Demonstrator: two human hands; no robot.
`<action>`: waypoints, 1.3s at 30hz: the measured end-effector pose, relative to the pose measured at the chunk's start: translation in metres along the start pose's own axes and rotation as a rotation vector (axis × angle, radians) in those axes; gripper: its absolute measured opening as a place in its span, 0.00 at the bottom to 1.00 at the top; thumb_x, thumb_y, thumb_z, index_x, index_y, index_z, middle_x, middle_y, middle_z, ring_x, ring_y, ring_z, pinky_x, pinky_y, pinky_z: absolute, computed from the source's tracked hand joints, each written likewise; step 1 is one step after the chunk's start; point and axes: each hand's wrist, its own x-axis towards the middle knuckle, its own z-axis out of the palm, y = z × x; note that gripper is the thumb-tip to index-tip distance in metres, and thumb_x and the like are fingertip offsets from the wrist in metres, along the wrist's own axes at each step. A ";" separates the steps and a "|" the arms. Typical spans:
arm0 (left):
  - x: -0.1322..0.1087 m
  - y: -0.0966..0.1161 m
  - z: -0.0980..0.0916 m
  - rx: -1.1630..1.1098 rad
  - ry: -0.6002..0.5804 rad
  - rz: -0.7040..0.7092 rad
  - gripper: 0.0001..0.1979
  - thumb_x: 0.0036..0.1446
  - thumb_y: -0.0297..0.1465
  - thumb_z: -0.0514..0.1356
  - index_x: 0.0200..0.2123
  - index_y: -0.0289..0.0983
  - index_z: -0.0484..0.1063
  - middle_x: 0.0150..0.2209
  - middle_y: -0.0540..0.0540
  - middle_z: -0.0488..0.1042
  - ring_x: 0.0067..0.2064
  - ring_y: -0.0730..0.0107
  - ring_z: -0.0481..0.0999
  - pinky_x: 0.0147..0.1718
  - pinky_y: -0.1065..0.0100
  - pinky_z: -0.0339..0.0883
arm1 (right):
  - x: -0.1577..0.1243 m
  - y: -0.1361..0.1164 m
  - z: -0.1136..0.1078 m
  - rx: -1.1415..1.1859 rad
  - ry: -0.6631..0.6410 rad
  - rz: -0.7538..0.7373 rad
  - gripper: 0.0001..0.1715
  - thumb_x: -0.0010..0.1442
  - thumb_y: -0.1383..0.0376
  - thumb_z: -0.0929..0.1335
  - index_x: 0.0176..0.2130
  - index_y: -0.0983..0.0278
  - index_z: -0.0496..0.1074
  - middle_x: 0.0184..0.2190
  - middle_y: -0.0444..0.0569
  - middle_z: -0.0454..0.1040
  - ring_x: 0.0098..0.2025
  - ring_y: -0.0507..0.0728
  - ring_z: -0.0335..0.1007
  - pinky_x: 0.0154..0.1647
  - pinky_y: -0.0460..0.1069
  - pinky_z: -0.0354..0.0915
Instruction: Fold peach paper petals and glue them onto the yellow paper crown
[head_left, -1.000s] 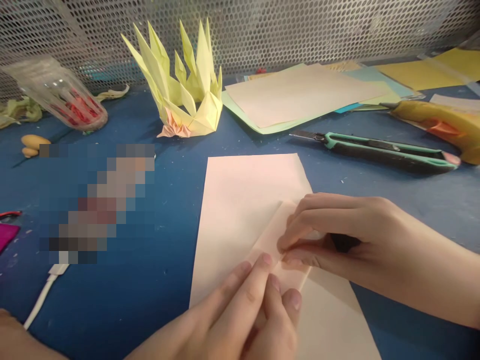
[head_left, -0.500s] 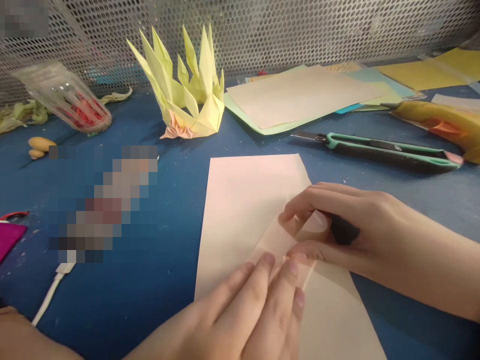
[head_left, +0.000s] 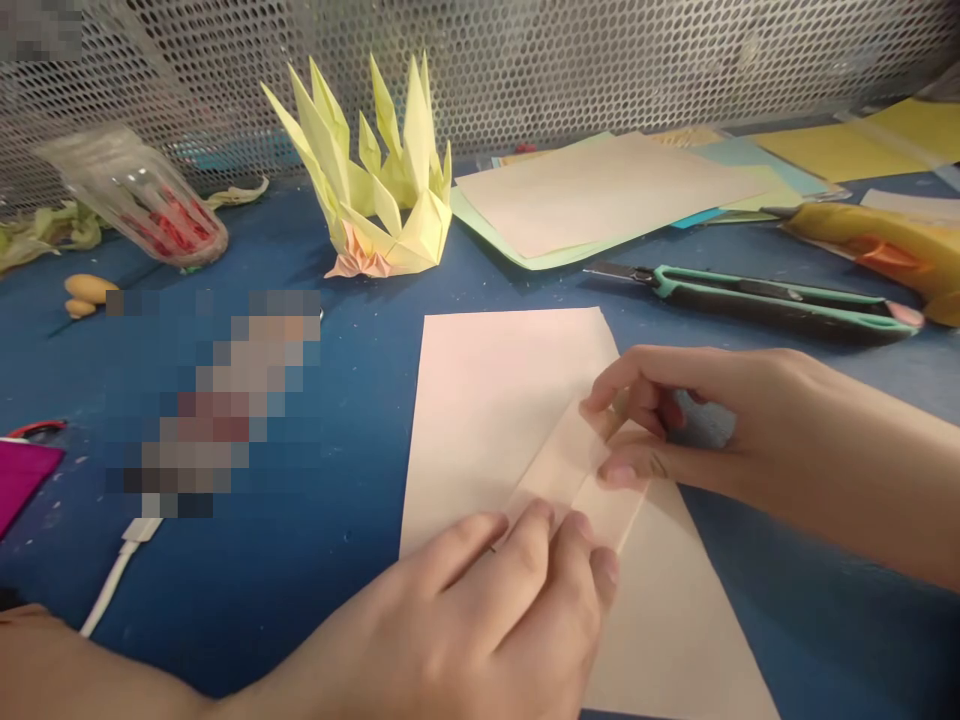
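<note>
On the pale sheet (head_left: 495, 390), I find the folded strip (head_left: 561, 465) lying aslant. My left hand (head_left: 495, 610) rests over its lower end, nothing clasped; my right hand (head_left: 761, 420) touches its upper end, thumb and forefinger parted. Whether they pinch paper, I cannot tell.

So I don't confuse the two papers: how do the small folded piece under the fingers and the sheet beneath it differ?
Size: the folded piece is narrow, while the sheet is much larger. State: the folded piece is creased; the sheet lies spread out. Pose: the folded piece slants across the sheet, with fingers of the left hand and right hand on it; the sheet rests on the blue table. Both are pale paper.
</note>
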 end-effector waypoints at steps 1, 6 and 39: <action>0.001 -0.001 0.000 -0.010 0.008 0.001 0.25 0.70 0.24 0.40 0.55 0.32 0.75 0.53 0.43 0.80 0.56 0.60 0.74 0.51 0.64 0.73 | 0.000 0.000 0.000 0.014 0.005 0.006 0.09 0.58 0.55 0.74 0.35 0.54 0.73 0.21 0.39 0.74 0.21 0.53 0.68 0.19 0.49 0.62; 0.010 -0.005 -0.013 -0.062 -0.187 0.011 0.22 0.71 0.26 0.43 0.56 0.33 0.74 0.53 0.45 0.79 0.57 0.60 0.73 0.51 0.65 0.71 | 0.000 -0.006 0.002 0.019 0.034 0.032 0.17 0.61 0.47 0.70 0.32 0.56 0.72 0.16 0.40 0.68 0.16 0.52 0.61 0.14 0.48 0.57; -0.001 -0.004 -0.006 0.076 -0.087 0.041 0.21 0.70 0.30 0.49 0.62 0.31 0.69 0.61 0.40 0.74 0.60 0.60 0.71 0.51 0.65 0.68 | 0.000 0.014 -0.010 -0.072 -0.154 -0.058 0.20 0.53 0.55 0.74 0.44 0.54 0.66 0.32 0.42 0.69 0.30 0.55 0.67 0.26 0.50 0.67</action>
